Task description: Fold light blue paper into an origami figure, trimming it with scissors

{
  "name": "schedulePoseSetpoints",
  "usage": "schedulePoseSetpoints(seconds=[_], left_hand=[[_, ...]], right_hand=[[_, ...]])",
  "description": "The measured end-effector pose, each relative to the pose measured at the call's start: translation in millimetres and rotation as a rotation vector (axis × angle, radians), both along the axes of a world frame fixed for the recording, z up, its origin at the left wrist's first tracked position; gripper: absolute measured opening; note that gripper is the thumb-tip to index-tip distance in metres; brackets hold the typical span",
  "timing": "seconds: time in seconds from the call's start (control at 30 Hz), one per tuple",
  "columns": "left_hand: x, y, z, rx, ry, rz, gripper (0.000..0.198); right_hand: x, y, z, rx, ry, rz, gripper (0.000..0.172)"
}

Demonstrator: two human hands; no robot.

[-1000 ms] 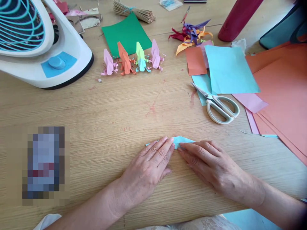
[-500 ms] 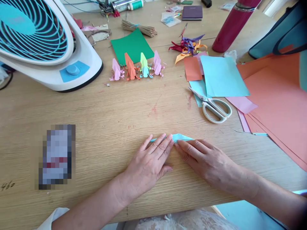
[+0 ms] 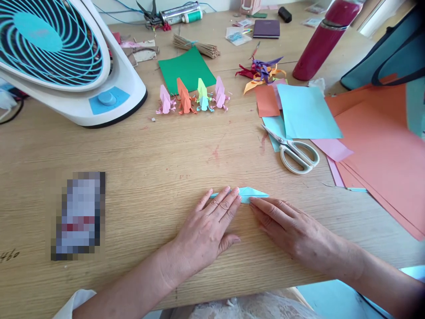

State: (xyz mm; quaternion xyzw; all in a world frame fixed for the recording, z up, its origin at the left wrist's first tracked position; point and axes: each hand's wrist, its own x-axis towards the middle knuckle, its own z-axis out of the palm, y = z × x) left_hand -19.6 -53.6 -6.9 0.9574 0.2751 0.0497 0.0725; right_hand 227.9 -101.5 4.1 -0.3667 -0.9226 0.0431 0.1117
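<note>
A narrow folded piece of light blue paper [image 3: 249, 194] lies on the wooden table in front of me. My left hand [image 3: 212, 217] rests flat on its left part, fingers stretched out, thumb apart; this hides much of the paper. At the lower edge of its right part, my right hand [image 3: 288, 223] has its fingers closed together, the tips touching the paper. The right fingertips' underside is hidden. Beyond the hands, a row of several small folded paper figures [image 3: 185, 96] stands in pink, orange, green-blue and pink.
White-handled scissors [image 3: 297, 155] lie partly on blue paper squares [image 3: 310, 110] to the right. Large orange sheets [image 3: 381, 164] cover the right side. A fan [image 3: 122, 104] stands at left, above a pixelated object [image 3: 79, 212]. Green paper [image 3: 186, 68] and a red bottle [image 3: 318, 48] are farther back.
My right hand has slid slightly right along the paper's lower edge, showing more of it. My left hand stays on the paper. The view has shifted a little.
</note>
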Motion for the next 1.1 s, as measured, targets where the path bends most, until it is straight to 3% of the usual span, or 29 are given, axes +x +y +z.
schedulePoseSetpoints(seconds=[0.23, 0.47, 0.93, 1.1], left_hand=[[-2.3, -0.9, -5.0, 0.014, -0.001, 0.000, 0.066], [-2.1, -0.7, -3.8, -0.002, 0.002, -0.004, 0.069], [-2.3, -1.1, -3.3, -0.075, 0.030, 0.006, 0.069], [-2.3, -1.8, -1.5, -0.132, 0.070, 0.022, 0.068]], right_hand=[[-0.4, 8.4, -0.3, 0.021, 0.102, -0.123, 0.029], [-11.7, 33.6, -3.2, 0.049, -0.066, -0.145, 0.040], [-24.2, 22.0, -3.0, 0.090, -0.170, -0.315, 0.046], [-34.6, 22.3, -2.2, 0.073, -0.044, -0.197, 0.041]])
